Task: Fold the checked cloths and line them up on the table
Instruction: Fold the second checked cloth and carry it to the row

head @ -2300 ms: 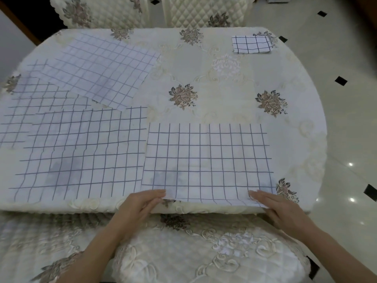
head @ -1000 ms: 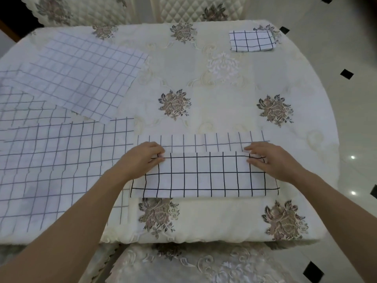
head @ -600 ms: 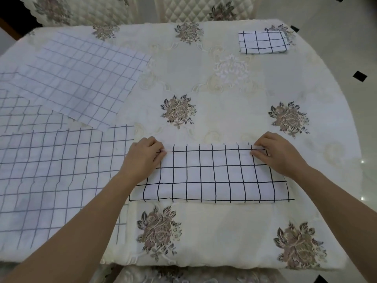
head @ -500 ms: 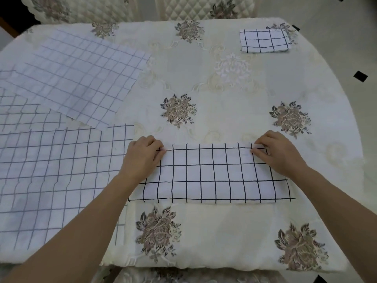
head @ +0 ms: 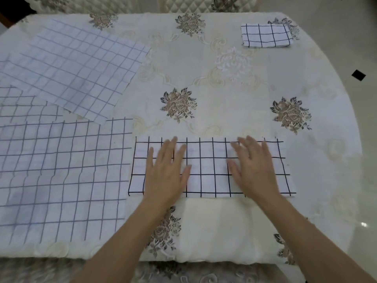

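Soft, even, fairly bright indoor light with almost no shadows. Small glare spots shine on the floor (head: 363, 223) at near right. Both hands are motion-blurred. The wide lens bends the table (head: 336, 123) edges.

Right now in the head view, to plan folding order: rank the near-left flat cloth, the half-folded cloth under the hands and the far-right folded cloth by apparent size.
1. Near-left flat cloth
2. Half-folded cloth
3. Far-right folded cloth, also farthest from the camera.
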Motion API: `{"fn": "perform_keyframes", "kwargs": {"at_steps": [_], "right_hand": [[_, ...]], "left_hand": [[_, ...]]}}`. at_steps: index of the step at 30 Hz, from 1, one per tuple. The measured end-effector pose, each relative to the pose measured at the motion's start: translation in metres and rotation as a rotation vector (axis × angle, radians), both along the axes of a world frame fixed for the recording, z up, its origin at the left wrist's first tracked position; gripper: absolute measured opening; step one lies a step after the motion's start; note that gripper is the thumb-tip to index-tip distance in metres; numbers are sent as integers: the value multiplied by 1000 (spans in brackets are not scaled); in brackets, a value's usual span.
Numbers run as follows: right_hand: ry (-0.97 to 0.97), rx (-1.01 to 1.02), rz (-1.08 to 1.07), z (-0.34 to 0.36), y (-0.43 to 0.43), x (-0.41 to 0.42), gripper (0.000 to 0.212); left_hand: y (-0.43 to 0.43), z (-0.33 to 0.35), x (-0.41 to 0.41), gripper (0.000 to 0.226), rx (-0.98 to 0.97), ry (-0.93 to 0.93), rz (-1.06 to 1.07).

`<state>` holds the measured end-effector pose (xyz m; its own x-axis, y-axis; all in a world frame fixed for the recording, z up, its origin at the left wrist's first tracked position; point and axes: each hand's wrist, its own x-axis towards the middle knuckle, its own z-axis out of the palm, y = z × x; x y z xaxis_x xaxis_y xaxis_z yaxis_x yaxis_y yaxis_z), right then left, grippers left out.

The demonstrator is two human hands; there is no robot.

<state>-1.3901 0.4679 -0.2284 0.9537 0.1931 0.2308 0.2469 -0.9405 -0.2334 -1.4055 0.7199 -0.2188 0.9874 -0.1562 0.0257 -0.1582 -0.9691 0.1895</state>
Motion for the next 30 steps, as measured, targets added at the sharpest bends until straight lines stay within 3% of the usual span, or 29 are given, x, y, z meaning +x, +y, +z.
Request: {"fn": "perform_keyframes", "kwargs": {"at_steps": [5, 11, 17, 21, 25, 30], "right_hand": [[204, -91, 31, -17, 21, -22, 66], [318, -167, -60, -27, -21, -6, 75], [356, -180, -191, -21, -51, 5, 77], [218, -124, -103, -13, 16, -12, 74], [266, -78, -57, -23, 66, -24, 69], [311, -148, -137, -32, -2, -31, 74]], "left_hand": [[-18, -26, -9, 64, 86, 107, -10], [7, -39, -12, 67, 84, 108, 62], [41, -33, -20, 70, 103, 108, 126], [10, -26, -13, 71, 63, 71, 60], [-19, -35, -10, 69, 49, 106, -33], [31, -40, -14, 73, 67, 115, -17]]}}
